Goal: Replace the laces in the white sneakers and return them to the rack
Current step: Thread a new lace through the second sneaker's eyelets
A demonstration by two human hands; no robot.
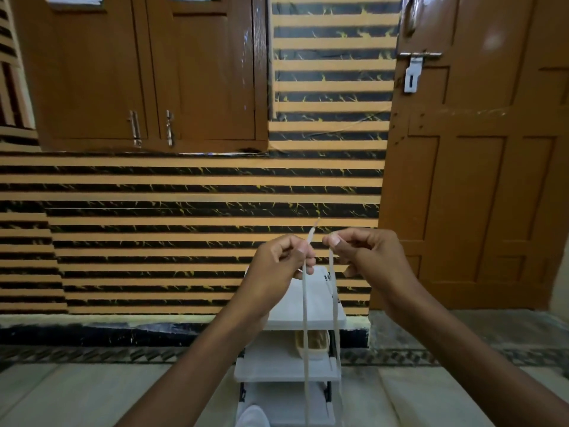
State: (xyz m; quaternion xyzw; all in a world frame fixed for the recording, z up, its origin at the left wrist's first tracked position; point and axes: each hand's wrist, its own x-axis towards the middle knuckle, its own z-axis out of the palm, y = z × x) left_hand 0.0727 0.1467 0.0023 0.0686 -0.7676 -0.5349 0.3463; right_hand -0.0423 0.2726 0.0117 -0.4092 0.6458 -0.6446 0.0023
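A: Where is the lace (304, 334)?

B: Held up in front of the person, in two pale flat strands. The left hand (277, 260) pinches one strand between thumb and curled fingers, and that strand's tip pokes up above the grip. The right hand (366, 254) pinches the other strand the same way, just beside the left.

A: And below the hands?

B: Both strands hang straight down, side by side, past the bottom edge of the view. They pass in front of the rack (292, 303), a small white one with three shelves showing, which stands on the floor (92, 389) against the striped wall (184, 211).

A: Anything on the rack?

B: A tan item (311, 343) sits on the middle shelf, towards the right; I cannot tell what it is. The lower shelf is partly hidden.

A: The shoe?

B: Only a rounded white tip at the very bottom, near the foot of the rack and left of the strands. It looks like the toe of a white sneaker (253, 416), but too little of it shows to say more.

A: The surroundings?

B: A brown cabinet (147, 72) with two doors is at the upper left, and a brown door (477, 180) with a metal latch (412, 73) is on the right.
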